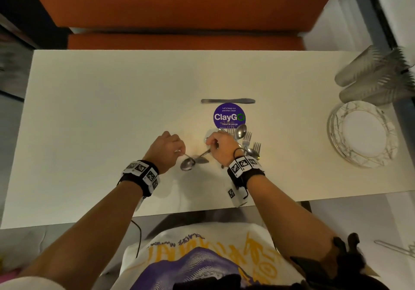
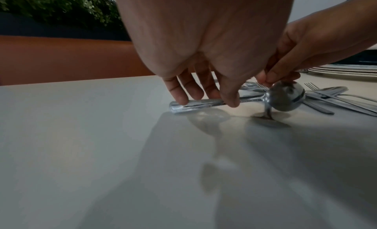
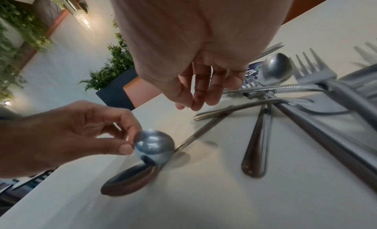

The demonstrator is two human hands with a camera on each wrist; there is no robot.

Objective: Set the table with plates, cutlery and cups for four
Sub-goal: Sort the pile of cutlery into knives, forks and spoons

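My left hand [image 1: 177, 150] pinches the handle of a spoon [image 1: 187, 164] just above the white table [image 1: 89, 110]; the left wrist view shows its fingers [image 2: 183, 97] on the handle and the bowl [image 2: 287, 97] raised. My right hand [image 1: 211, 144] pinches the handle of a second spoon [image 1: 202, 160], whose bowl [image 3: 130, 179] touches the table under the first spoon [image 3: 154, 146]. The two spoons cross between my hands. A loose pile of forks and spoons [image 1: 247, 141] lies just right of my right hand. One knife [image 1: 228, 101] lies alone farther back.
A stack of plates [image 1: 336, 137] sits at the table's right end, with upturned cups [image 1: 372, 72] behind it. A round purple sticker [image 1: 229, 117] marks the table's middle. An orange bench [image 1: 179, 9] runs along the far side. My body is at the near edge.
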